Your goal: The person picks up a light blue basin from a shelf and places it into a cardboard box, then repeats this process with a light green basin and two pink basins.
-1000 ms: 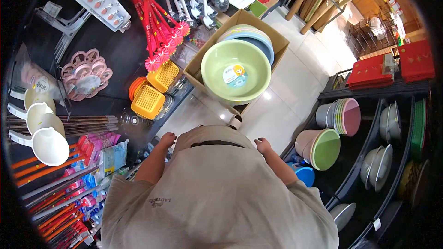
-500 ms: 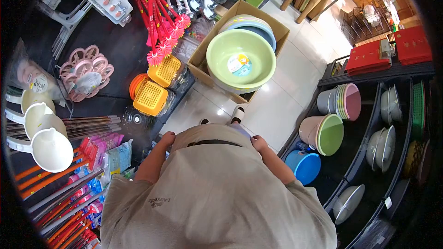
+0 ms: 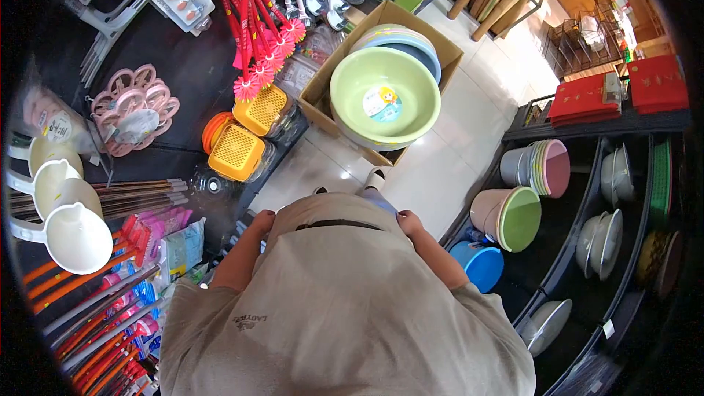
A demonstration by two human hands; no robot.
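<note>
Well beyond left grip [image 3: 263, 221] and right grip [image 3: 409, 223], their closure impossible to tell, sits a green basin [image 3: 408, 97].

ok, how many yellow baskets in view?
2: the far yellow basket beside the red brushes, the near yellow basket closer to the left hand. More may be hidden beneath.

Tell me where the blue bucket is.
In the head view, the blue bucket is right of the person's right hand, just below the green-mouthed bucket.

Pale tiled floor [image 3: 456, 143], sunlit; black shelving [image 3: 563, 242] alongside.
</note>
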